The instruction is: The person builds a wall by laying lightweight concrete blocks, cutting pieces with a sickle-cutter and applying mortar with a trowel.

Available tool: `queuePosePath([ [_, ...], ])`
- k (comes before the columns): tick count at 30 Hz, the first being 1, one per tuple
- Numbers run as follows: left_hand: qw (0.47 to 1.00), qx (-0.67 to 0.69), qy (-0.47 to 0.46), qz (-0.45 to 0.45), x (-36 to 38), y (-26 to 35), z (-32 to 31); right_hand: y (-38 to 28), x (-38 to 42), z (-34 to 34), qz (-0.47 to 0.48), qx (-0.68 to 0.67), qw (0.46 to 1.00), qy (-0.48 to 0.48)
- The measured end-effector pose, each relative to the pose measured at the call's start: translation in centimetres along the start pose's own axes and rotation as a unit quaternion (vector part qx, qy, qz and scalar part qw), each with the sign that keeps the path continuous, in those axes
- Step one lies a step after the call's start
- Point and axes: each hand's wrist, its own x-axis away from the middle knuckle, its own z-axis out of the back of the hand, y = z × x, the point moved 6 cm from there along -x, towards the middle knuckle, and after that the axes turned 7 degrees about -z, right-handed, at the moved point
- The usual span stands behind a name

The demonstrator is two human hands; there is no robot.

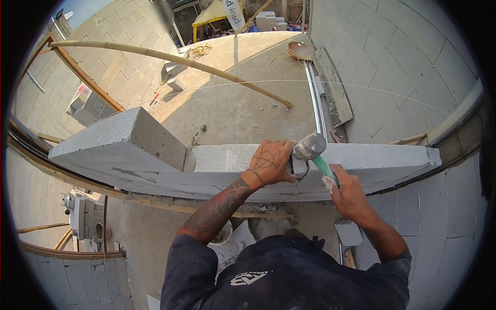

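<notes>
My right hand [346,191] is closed around the green handle of a mallet [310,146]. The mallet's thick grey head is smeared white and sits over the top of a low wall of light concrete blocks, close to my left fingers. My left hand [271,163] grips the top edge of a pale block [219,158], thumb on the near face and fingers over the top. Beside that hand is a dark, chipped gap between this block and the long block [372,156] to the right. Part of the gap is hidden by the hand and mallet.
A taller block [129,139] stands on the wall's left end. A string [356,89] runs above the wall. A bamboo pole [181,59] slants across the far side. Metal channels [316,98] and a plank [333,88] lie by the right wall. Offcuts [349,232] lie near me.
</notes>
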Motion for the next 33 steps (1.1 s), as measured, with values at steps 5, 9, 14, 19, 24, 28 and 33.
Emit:
queuePosePath([
  [5,1.000,-0.006,0.011,-0.010,-0.1,0.2,0.5,0.9,-1.1,0.1,0.020,0.014,0.998,-0.050],
  [9,1.000,0.000,-0.009,-0.011,0.2,0.0,-0.2,3.1,-0.5,0.7,0.031,-0.040,0.999,-0.007],
  [14,0.996,-0.063,0.032,0.054,2.4,0.6,3.1,8.1,3.7,0.2,0.169,0.096,0.977,0.090],
  [19,0.995,-0.030,0.020,0.094,3.2,0.7,3.1,12.3,8.1,-3.0,0.112,-0.046,0.990,-0.073],
  [24,0.996,-0.004,0.014,0.089,1.6,1.3,2.4,14.0,8.4,-5.7,0.059,-0.086,0.976,-0.189],
  [28,0.994,0.029,-0.004,0.106,1.4,1.3,1.8,17.7,9.8,-7.6,-0.036,-0.078,0.973,-0.213],
  [33,0.992,0.041,-0.021,0.120,1.4,1.5,1.8,21.4,11.6,-7.6,-0.199,-0.062,0.935,-0.287],
])
